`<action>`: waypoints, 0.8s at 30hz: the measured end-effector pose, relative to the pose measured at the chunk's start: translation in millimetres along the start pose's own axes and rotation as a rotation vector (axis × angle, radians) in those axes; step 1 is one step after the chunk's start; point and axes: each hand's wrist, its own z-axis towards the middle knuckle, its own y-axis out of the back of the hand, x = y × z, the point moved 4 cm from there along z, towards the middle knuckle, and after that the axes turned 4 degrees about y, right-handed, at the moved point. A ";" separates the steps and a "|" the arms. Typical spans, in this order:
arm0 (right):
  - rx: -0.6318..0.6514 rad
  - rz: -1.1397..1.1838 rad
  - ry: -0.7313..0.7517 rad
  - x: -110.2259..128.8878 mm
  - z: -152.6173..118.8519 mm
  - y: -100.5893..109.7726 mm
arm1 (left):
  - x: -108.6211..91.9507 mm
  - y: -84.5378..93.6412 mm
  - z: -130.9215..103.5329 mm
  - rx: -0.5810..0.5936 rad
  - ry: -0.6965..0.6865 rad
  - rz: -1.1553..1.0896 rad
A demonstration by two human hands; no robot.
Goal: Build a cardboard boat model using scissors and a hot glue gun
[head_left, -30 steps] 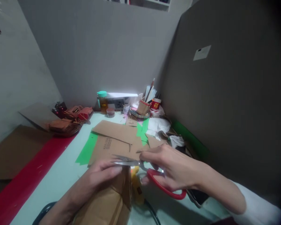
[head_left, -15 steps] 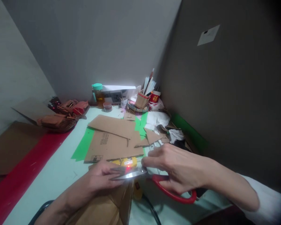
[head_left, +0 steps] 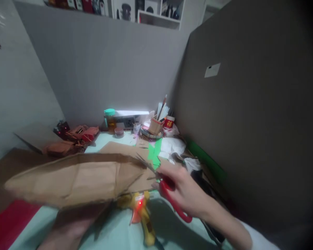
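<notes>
A long, boat-shaped cardboard piece (head_left: pixel 94 178) is raised over the left part of the table, its hollow side showing. My left hand (head_left: pixel 73 222) supports it from below; the fingers are hidden behind the cardboard. Red-handled scissors (head_left: pixel 172 198) are in my right hand (head_left: pixel 184 184), fingers wrapped round the handles. Their blades are parted and point left, beside the right end of the cardboard piece. Below lies a yellow glue gun (head_left: pixel 147 225) with a red light on.
Flat cardboard (head_left: pixel 120 148) and green sheets (head_left: pixel 154 152) lie behind. Farther back stand a teal-lidded jar (head_left: pixel 111 121), a cup of sticks (head_left: pixel 155 125) and a red tin (head_left: pixel 169 122). Reddish-brown models (head_left: pixel 80 135) sit at left; crumpled white paper (head_left: pixel 172 146) is at right.
The cardboard piece has come up and swung into full view, with my left hand now beneath it. My right hand and the scissors have shifted slightly left. The view has tilted upward.
</notes>
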 end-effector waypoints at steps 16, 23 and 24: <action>-0.140 -0.072 0.114 18.2 18.8 -70.4 | 19.3 -23.1 -12.7 -0.154 -0.025 -0.152; -0.082 -0.003 0.090 15.3 20.6 -73.3 | 20.4 -19.6 -14.2 -0.216 0.019 -0.139; -0.077 0.002 0.081 15.4 20.2 -73.0 | 20.7 -19.2 -14.4 -0.212 0.027 -0.135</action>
